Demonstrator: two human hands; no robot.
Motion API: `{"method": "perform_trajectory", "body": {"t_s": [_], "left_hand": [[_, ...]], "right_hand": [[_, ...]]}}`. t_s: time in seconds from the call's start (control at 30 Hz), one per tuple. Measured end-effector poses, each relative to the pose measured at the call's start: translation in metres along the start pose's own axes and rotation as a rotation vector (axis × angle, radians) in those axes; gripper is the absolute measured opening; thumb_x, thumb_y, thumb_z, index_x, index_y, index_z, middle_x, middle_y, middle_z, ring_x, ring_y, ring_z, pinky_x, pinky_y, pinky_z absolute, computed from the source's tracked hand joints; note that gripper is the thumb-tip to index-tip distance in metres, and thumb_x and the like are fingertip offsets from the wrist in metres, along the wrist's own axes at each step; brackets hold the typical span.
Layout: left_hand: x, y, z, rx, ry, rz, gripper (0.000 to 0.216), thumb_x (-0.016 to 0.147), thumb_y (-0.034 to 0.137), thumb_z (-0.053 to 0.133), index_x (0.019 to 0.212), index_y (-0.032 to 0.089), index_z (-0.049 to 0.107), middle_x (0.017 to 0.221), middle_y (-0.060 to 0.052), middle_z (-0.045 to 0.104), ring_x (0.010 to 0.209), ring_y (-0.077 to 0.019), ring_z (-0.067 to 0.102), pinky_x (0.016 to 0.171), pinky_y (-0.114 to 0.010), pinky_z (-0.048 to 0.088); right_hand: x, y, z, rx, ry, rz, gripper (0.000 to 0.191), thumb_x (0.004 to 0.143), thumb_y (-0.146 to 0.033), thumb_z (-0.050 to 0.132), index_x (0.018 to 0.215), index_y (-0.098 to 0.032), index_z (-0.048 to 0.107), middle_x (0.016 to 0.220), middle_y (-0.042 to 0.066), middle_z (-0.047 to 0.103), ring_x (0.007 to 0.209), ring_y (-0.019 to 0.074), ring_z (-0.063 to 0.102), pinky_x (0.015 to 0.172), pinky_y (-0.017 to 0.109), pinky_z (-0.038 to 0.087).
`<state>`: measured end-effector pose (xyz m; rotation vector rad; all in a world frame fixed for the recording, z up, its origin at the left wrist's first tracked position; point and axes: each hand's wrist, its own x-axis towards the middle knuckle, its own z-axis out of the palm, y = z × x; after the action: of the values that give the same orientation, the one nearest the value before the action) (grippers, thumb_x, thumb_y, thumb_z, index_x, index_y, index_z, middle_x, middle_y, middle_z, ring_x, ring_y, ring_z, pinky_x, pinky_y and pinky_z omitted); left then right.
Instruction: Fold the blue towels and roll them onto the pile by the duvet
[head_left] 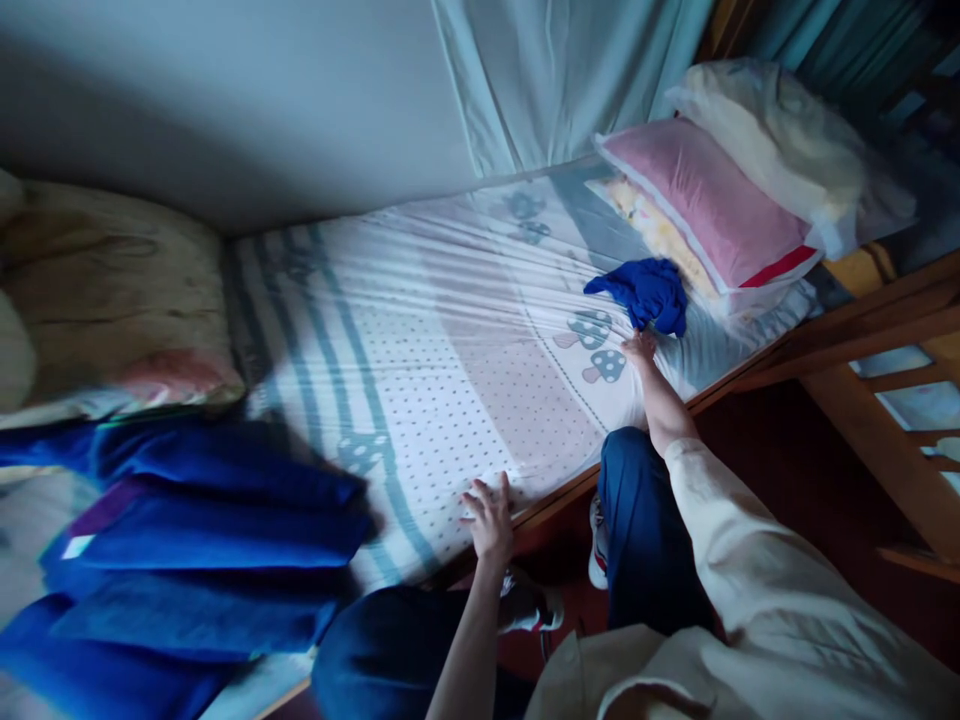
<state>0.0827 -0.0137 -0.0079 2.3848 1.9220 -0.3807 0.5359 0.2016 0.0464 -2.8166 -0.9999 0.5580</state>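
Blue crumpled cloth (642, 292) on sheet (420, 340)

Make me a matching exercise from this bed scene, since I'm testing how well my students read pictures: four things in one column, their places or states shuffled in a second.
Things:
1. left hand
2. right hand
3. pink pillow
4. folded blue blanket

Places or states:
A. lies at the left part of the bed
B. rests flat on the sheet at the mattress edge
C. touches the crumpled blue cloth
D. stacked under a cream bundle at the far right end

Pairs: 1-B, 2-C, 3-D, 4-A
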Motion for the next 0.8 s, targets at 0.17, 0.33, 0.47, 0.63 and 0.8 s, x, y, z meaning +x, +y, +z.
{"method": "perform_trajectory", "body": {"t_s": [0.17,0.33,0.47,0.63,0.8], "left_hand": [[-0.001,0.000,0.008,-0.005,0.048,0.010,0.062,0.098,0.012,0.042,0.157,0.030,0.040,0.157,-0.029,0.041,0.141,-0.0517,0.044,0.085,-0.069,0.058],[0.002,0.000,0.008,-0.022,0.030,0.015,0.058,0.101,0.023,0.043,0.159,0.028,0.037,0.154,-0.031,0.044,0.139,-0.0514,0.047,0.085,-0.072,0.056],[0.006,0.002,-0.007,-0.081,-0.035,-0.007,0.057,0.099,0.022,0.047,0.156,0.027,0.045,0.156,-0.030,0.042,0.140,-0.0524,0.044,0.089,-0.072,0.055],[0.018,-0.001,-0.045,-0.256,-0.186,-0.046,0.056,0.095,0.020,0.052,0.151,0.023,0.053,0.157,-0.029,0.041,0.141,-0.0527,0.041,0.094,-0.071,0.052],[0.015,-0.007,-0.077,-1.039,-0.269,-0.113,0.057,0.088,0.036,0.064,0.142,0.017,0.061,0.143,-0.023,0.057,0.137,-0.0434,0.049,0.105,-0.059,0.048]], "right_hand": [[-0.024,-0.011,-0.006,0.116,0.017,-0.189,0.056,0.099,-0.023,0.048,0.152,-0.005,0.044,0.156,0.023,0.047,0.146,0.0290,0.040,0.121,0.043,0.032],[-0.168,0.009,0.031,0.461,-0.209,-0.856,0.049,0.102,-0.031,0.045,0.149,-0.019,0.052,0.146,0.014,0.057,0.142,0.0250,0.046,0.120,0.045,0.038],[-0.282,0.036,0.053,0.461,-0.419,-1.023,0.040,0.098,-0.044,0.062,0.134,-0.027,0.063,0.138,0.011,0.063,0.125,0.0265,0.060,0.103,0.046,0.054],[-0.351,0.049,0.049,0.454,-0.516,-1.123,0.030,0.099,-0.041,0.065,0.126,-0.027,0.066,0.134,0.009,0.063,0.116,0.0241,0.063,0.095,0.044,0.058],[-0.380,0.060,0.043,0.469,-0.536,-1.151,0.032,0.100,-0.038,0.063,0.127,-0.022,0.064,0.133,0.009,0.063,0.114,0.0234,0.064,0.097,0.044,0.056]]}}
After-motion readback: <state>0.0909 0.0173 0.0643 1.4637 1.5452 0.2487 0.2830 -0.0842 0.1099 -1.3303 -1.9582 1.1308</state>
